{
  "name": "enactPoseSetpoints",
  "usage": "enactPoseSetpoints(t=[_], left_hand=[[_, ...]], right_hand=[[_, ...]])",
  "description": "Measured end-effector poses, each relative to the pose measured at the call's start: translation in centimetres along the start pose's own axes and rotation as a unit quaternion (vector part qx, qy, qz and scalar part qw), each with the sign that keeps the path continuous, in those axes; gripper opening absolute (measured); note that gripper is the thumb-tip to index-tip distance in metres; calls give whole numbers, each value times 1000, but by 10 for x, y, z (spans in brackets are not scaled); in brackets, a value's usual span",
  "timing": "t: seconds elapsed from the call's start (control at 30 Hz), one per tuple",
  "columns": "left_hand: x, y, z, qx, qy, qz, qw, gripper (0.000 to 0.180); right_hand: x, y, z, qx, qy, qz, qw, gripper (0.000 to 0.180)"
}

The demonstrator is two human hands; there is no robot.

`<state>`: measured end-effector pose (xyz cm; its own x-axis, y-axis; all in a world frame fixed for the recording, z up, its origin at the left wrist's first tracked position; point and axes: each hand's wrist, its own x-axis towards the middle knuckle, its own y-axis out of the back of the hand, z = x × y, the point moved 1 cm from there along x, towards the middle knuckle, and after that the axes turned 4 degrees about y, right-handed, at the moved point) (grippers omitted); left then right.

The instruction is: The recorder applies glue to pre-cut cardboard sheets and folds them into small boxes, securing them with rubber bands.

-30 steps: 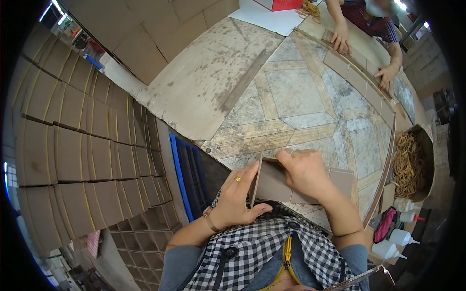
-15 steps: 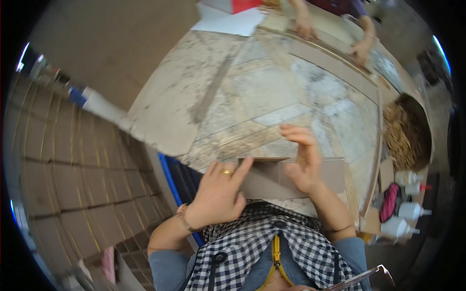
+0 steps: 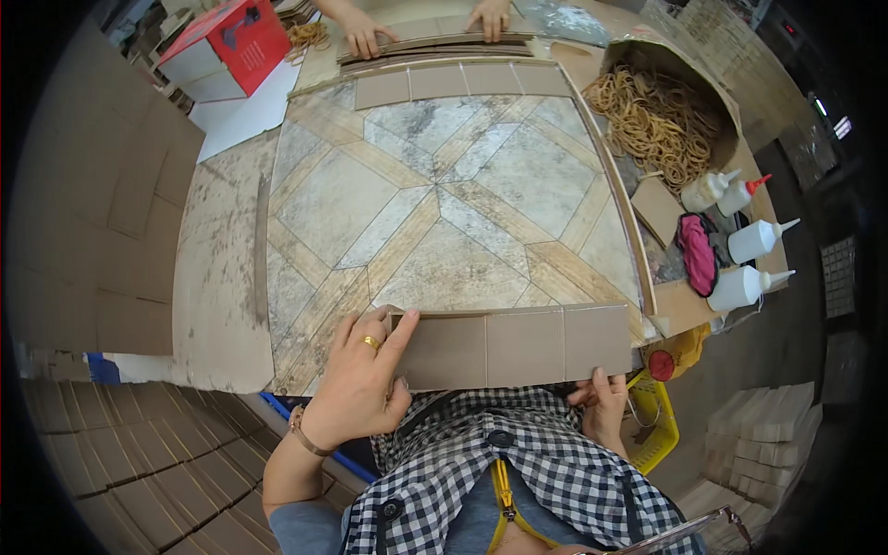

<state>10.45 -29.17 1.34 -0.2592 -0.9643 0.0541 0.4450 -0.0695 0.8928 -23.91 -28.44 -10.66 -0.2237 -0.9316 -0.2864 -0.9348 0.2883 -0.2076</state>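
Note:
A long grey-brown cardboard strip [image 3: 525, 348] with crosswise crease lines lies along the near edge of the table. My left hand [image 3: 363, 375], a ring on one finger, grips its left end: the index finger rests along the far edge, and the thumb is at the near side. At the near right corner, my right hand [image 3: 603, 396] pinches the strip's edge between thumb and fingers. Part of that hand is hidden by the strip and by my checked apron. The strip's far left corner is partly under my left fingers.
Across the patterned tabletop [image 3: 444, 222], a co-worker's hands [image 3: 365, 32] press on a stack of cardboard strips [image 3: 439, 42]. To the right stand a container of rubber bands [image 3: 657, 120], several squeeze bottles [image 3: 754, 240] and a pink-and-black item [image 3: 698, 254]. A red-and-white box [image 3: 231, 51] sits far left.
My right hand has come down from above the strip to its near right corner and closed there. My left hand stays at the left end. The whole view has swung toward the right.

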Motion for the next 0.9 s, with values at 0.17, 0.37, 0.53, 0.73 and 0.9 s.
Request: enactPoseSetpoints(t=[0.17, 0.37, 0.53, 0.73, 0.9], left_hand=[[30, -13, 9, 25, -3, 46, 999, 74], [91, -38, 11, 9, -24, 120, 993, 71], [100, -43, 16, 8, -24, 129, 991, 72], [98, -40, 16, 7, -13, 99, 995, 78], [81, -51, -27, -458, -10, 36, 888, 97]], right_hand=[[43, -19, -29, 27, 230, -47, 972, 34], [61, -96, -96, -149, 352, -151, 912, 21], [62, -113, -107, -301, 415, -217, 831, 25], [56, -137, -105, -312, 448, -240, 803, 46], [67, -148, -96, -475, 522, -315, 634, 62]])
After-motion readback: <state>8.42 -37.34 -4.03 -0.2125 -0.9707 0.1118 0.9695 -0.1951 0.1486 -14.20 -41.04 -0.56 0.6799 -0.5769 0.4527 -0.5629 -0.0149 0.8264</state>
